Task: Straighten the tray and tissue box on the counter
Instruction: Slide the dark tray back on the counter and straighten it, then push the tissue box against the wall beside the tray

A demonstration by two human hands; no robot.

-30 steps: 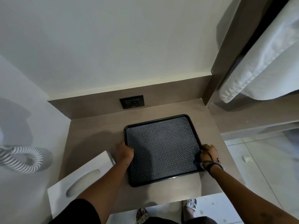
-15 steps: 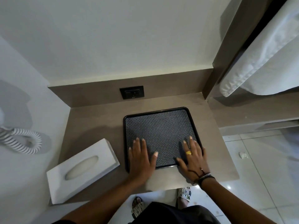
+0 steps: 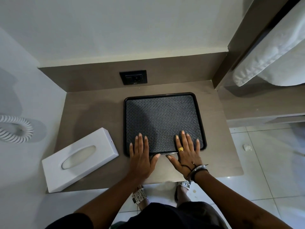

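A black tray (image 3: 162, 113) with a patterned mat lies square to the counter (image 3: 92, 109), a little back from its front edge. My left hand (image 3: 142, 156) rests flat across the tray's near left rim, fingers spread. My right hand (image 3: 186, 151), with a gold ring, lies flat across the near right rim, fingers spread too. Neither hand grips anything. A white tissue box (image 3: 79, 159) sits at the counter's front left corner, turned at an angle, a short gap left of the tray.
A black wall socket (image 3: 133, 77) is set in the backsplash behind the tray. A white coiled cord (image 3: 14, 128) hangs on the left wall. White towels (image 3: 272, 52) hang at the upper right. Tiled floor lies right of the counter.
My hands left the tray's side edges and came down flat on its near edge. The tray turned from skewed to square with the counter and sits further back.
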